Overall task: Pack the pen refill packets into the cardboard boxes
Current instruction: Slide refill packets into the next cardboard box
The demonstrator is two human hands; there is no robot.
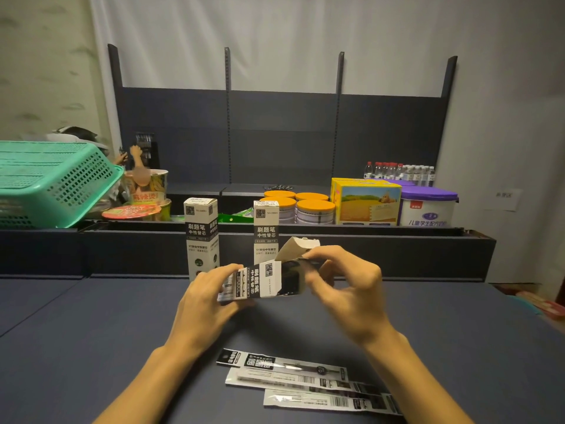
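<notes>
My left hand grips a small black-and-white cardboard box lying sideways above the dark table, its open end to the right. The fingers of my right hand are curled at that open end, pinching the box's raised flap. Dark packets show inside the opening. Three pen refill packets lie flat on the table near me, below my wrists. Two more such boxes stand upright behind my hands: one on the left, one in the middle.
The dark table ends at a raised shelf edge. Behind it are orange-lidded cans, a yellow carton, a purple-lidded tub, water bottles, noodle cups and a green basket. Another person's hand shows far left.
</notes>
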